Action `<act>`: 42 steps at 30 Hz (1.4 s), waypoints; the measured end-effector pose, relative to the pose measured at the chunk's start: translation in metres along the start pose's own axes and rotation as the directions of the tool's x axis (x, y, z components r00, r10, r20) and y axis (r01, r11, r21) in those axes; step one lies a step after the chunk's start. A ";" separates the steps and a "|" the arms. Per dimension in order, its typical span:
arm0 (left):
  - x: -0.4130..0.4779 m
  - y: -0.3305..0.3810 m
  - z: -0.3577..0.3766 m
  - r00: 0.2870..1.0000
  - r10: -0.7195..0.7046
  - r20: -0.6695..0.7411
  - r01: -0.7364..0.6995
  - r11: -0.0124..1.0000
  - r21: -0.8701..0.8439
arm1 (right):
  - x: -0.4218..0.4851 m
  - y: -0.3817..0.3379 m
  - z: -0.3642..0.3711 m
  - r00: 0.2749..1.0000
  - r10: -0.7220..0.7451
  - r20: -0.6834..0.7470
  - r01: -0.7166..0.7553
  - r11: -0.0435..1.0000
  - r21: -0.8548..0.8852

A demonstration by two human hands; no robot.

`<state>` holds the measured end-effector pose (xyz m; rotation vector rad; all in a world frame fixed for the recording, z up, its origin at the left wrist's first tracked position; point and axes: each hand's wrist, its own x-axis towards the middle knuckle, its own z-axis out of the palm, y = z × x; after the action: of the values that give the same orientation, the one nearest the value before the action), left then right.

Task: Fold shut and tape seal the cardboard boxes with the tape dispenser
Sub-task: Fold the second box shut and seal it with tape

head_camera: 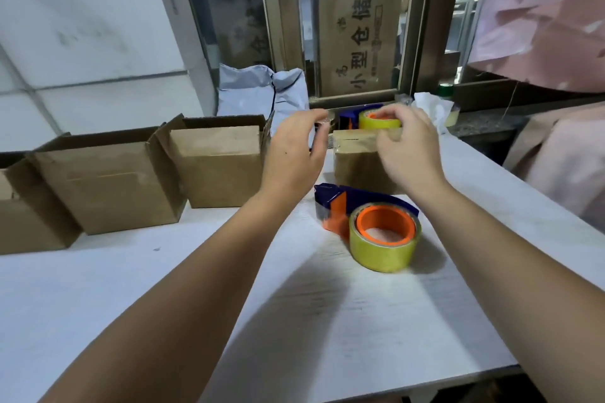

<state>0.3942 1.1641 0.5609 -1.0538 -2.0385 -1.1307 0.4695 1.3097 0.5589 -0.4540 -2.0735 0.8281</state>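
— At the left edge?
— Three open cardboard boxes in a row on a white table, close together, top flaps upright. Behind the rightmost one, a grey plastic mailer bag against the wall.
— Next, toward the middle?
— Left hand, reached forward on a straight bare forearm, palm turned right, fingers and thumb curved into a C at the left end of a small cardboard box. Too blurred to tell whether pinching something there or merely close to it.
— Lie of that small box?
— Far side of the table, centre, long axis left to right, one broad brown face toward the camera, top closed.
— Anything nearer the camera?
— Tape dispenser just in front of the small box, between the two forearms, flat on its side. Long axis from far left to near right: blue cutter end pointing left and away, yellow roll on an orange core nearest the camera, core opening upward. Touched by neither hand.
— Further right?
— Right hand, wrist raised, fingers curled down onto the top right of the small box. Gripping or only pressing: impossible to tell. Just behind the box, a second dispenser, partly hidden. Pink cloth at the far right
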 end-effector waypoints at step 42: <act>-0.037 -0.004 -0.142 0.945 -0.222 0.238 0.055 0.829 0.557 | -0.039 -0.103 0.045 0.785 0.006 0.620 0.028 0.999 -0.046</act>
<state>0.4245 1.0256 0.5984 -0.8155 -2.4977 -0.4008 0.4532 1.1954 0.5892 -0.2012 -2.7083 1.0137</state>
